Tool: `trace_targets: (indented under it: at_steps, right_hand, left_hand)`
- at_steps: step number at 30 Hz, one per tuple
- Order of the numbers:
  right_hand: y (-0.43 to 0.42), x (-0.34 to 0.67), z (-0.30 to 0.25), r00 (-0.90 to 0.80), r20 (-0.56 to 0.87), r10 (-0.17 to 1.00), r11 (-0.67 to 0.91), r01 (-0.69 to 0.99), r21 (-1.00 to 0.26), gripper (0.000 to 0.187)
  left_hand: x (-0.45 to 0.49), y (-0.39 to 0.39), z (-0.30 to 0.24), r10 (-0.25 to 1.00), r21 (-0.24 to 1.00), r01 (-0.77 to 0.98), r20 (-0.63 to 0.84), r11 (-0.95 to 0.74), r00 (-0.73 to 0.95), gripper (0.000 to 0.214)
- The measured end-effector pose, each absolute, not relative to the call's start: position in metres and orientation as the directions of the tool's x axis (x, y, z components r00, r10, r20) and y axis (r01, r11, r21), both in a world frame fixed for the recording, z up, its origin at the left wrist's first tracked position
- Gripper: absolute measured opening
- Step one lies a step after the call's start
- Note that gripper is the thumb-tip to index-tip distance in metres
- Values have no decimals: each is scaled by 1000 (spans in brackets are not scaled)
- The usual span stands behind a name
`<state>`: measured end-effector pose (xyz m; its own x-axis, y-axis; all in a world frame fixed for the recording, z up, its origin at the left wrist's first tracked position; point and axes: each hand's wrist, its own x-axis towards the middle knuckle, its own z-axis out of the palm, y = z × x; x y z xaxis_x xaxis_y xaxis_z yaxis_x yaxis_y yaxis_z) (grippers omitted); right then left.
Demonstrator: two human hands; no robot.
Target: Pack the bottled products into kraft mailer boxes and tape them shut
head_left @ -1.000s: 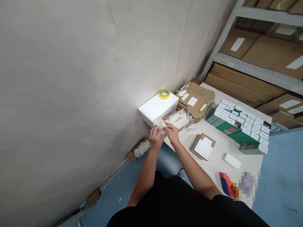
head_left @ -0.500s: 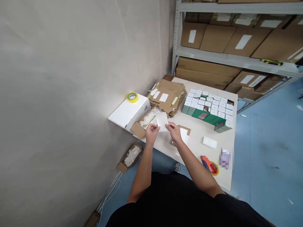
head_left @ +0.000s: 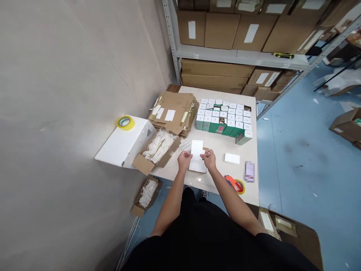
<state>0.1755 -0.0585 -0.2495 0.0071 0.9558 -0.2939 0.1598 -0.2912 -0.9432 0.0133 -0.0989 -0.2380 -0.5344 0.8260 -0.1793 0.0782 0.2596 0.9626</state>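
A blank white paper slip (head_left: 197,146) stands up between my two hands, above the near part of the table. My left hand (head_left: 184,160) pinches its lower left edge. At the lower right edge, the fingers of my right hand (head_left: 209,159) are closed on the slip too. Beneath it lies a small cardboard box (head_left: 207,149), mostly hidden, with a white sheet (head_left: 197,166) over its top. A white box (head_left: 232,158) rests to the right of my right hand.
Left of my hands, an open carton (head_left: 170,154) holds crumpled white paper. Flattened cardboard (head_left: 180,101) is stacked behind it. Rows of white-and-green boxes (head_left: 222,116) stand at the back. An orange tape dispenser (head_left: 232,183) and yellow tape roll (head_left: 125,122) are nearby.
My view has swung right, shifting the table leftward in the picture. Both hands keep hold of the slip, which has moved over the sheet-topped cardboard box.
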Motion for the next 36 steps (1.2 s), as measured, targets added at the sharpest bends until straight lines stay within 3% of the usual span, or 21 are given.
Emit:
trace_targets:
  at_steps: [5, 12, 16, 28, 36]
  right_hand:
    - [-53, 175, -288, 155, -375, 914, -406, 378, -832, 31]
    - [-40, 155, -312, 226, -431, 874, -480, 546, -687, 26]
    - [-37, 141, -319, 255, -462, 849, -519, 568, -639, 26]
    - [-40, 134, -335, 299, -466, 832, -546, 587, -597, 24]
    - [-40, 135, -341, 305, -500, 811, -573, 589, -571, 23]
  left_hand:
    - [14, -77, -277, 812, 868, 158, -354, 470, -464, 15]
    - [6, -60, -312, 781, 773, 238, -466, 588, -415, 14]
    - [-3, -54, -321, 763, 739, 256, -503, 623, -406, 14]
    - [-10, -53, -334, 798, 788, 230, -468, 571, -380, 15]
    - [-9, -54, -339, 775, 709, 328, -510, 625, -373, 13]
